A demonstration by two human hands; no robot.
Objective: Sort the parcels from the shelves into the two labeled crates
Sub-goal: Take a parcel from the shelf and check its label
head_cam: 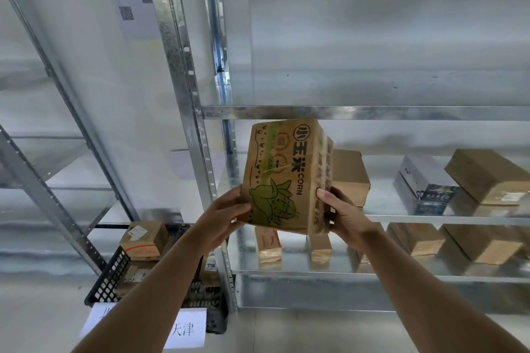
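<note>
hold: left hand [226, 209] and right hand [342, 213] grip corn carton [282, 175] mid-frame, likely hunting its label
dest: crates [114, 275] lower left

Upper galvanized steel shelf [358, 112] bare, open along its whole front edge. Middle shelf's left end blocked by the held brown corn-print cardboard box [282, 175]; plain brown box [348, 175] just behind. Gap, then black-and-grey printed box [421, 185] touching large brown box [487, 176] at right end.

"CORN" on carton [282, 175]; "天津" on sign [185, 329]
</note>
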